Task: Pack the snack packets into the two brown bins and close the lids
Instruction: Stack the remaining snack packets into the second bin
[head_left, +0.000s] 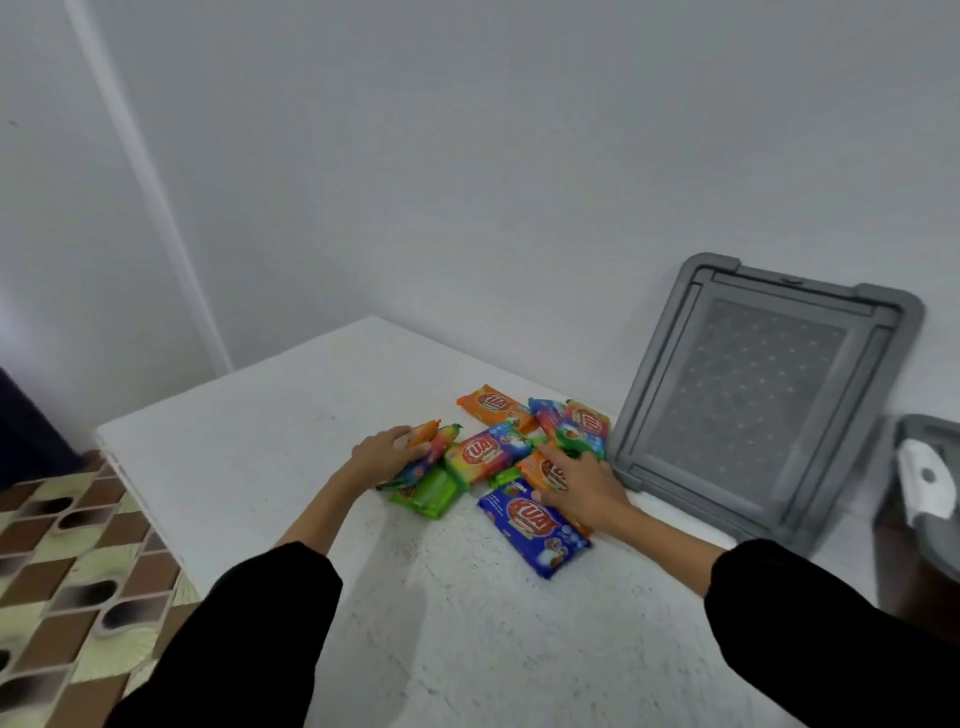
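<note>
We gather packets (488, 452) by the table's (291, 410) far edge; left hand (387, 452) grips two (right hand's (584, 491) grip unclear); next, fill the bin (904, 561).

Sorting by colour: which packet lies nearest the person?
The blue packet by the right hand; every other packet lies farther back toward the wall.

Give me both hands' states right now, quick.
Left hand: closed, gripping a few snack packets.
Right hand: open, fingers resting on an orange packet.
</note>
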